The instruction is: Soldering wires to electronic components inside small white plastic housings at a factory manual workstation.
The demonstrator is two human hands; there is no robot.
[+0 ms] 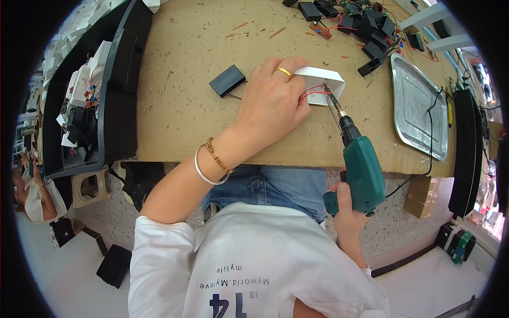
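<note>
White casing [318, 72] pinned on the bench [183, 130], driver bit [334, 99] reaching inside it — red wires [314, 93] close by.
The likeliest trouble is a snagged or nicked wire, since the red strands run right up to the bit; a slip, caused by the driver's slant or loose bracing, might also scratch the wall or catch the fingers. The casing looks like a shallow, glossy white box, open toward the wearer, lying just beyond the bench's near edge. The left grip [274, 98] is clamped over its left end; the right grip [348, 209] is wrapped around the green power driver [365, 169] — whether the trigger is pressed, I cannot tell.
</note>
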